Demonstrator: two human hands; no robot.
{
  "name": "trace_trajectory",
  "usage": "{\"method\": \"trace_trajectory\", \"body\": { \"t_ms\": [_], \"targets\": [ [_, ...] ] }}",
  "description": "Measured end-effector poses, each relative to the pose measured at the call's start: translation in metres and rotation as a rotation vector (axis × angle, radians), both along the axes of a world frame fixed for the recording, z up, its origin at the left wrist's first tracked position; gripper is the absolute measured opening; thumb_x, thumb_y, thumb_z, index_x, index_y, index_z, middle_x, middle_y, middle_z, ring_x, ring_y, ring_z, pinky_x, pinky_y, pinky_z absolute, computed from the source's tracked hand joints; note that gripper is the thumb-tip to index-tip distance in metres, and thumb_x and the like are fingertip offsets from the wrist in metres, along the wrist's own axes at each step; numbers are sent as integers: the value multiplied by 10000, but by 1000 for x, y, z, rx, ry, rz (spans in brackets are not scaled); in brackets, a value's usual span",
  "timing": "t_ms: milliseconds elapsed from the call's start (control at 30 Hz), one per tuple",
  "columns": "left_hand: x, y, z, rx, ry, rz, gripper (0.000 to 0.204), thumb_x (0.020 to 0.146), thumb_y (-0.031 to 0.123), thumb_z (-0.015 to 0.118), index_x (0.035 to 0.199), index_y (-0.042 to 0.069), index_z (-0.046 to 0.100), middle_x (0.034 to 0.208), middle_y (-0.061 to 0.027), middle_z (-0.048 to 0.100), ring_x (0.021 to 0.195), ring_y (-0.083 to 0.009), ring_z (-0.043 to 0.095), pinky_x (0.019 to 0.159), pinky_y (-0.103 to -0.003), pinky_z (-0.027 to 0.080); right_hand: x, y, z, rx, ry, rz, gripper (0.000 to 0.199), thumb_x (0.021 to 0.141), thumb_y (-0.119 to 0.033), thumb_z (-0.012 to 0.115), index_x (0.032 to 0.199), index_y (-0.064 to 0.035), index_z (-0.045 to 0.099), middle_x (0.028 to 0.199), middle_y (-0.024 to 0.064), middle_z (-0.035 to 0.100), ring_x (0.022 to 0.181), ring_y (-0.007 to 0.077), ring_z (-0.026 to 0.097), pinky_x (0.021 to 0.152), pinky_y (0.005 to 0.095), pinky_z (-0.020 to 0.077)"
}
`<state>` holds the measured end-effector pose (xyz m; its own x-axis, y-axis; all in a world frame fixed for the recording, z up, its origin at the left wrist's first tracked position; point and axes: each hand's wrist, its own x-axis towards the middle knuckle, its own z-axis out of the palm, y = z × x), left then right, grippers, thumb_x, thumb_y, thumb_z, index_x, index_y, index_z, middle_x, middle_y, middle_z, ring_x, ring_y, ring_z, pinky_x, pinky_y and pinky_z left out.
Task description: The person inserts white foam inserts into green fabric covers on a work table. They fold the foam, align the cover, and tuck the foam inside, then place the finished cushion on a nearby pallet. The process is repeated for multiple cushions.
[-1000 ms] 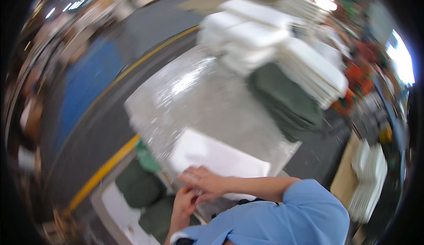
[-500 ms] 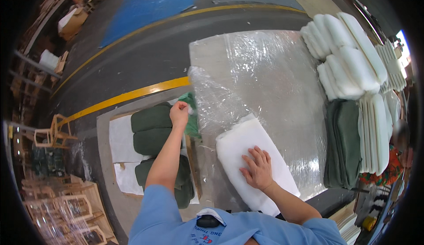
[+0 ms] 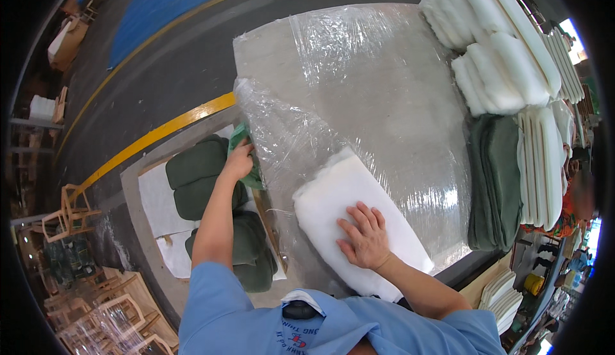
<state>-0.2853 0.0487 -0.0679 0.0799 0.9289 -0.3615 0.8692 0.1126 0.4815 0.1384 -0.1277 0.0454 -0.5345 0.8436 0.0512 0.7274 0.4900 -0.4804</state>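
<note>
A thick white wadding pad [image 3: 349, 192] lies slantwise near the front edge of the plastic-covered table [image 3: 384, 92]. My right hand [image 3: 364, 234] rests flat on top of it with fingers spread. At the table's left edge hangs a green plastic bag [image 3: 255, 174]. My left hand [image 3: 238, 161] is at the mouth of this bag, a finger stretched out over it; the other fingers are partly hidden. I see nothing held in that hand.
Dark green cushions [image 3: 197, 163] and white sheets lie on a low pallet at left. White wadding rolls [image 3: 496, 76], folded dark green fabric [image 3: 493, 182] and white pads [image 3: 539, 169] are stacked along the table's right side. Wooden chair frames [image 3: 122, 310] stand at lower left.
My left hand held a small white tuft above the bag; now it is lower against the bag and the tuft is out of sight. My right hand stays on the pad. The view has shifted.
</note>
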Motion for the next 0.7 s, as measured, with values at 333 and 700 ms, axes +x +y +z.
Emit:
{"method": "trace_trajectory", "body": {
  "t_ms": [333,700],
  "targets": [
    [105,-48,110,626,-110,278,414,979,57,672,1386,123,705,1465,-187,645,1276,-385,645,1100,-458,511,2,-3,5,27,29,-22,456,978,-380,701,1379,-166,665,1541,139,535,1512,369,416,1237,581,283],
    [213,-12,90,-123,-142,65,372,919,364,799,1056,18,795,980,-154,791,885,-255,737,819,-420,567,7,-9,0,82,164,-52,369,965,-302,730,1300,-151,695,1473,128,593,1464,344,484,1209,577,314]
  ]
}}
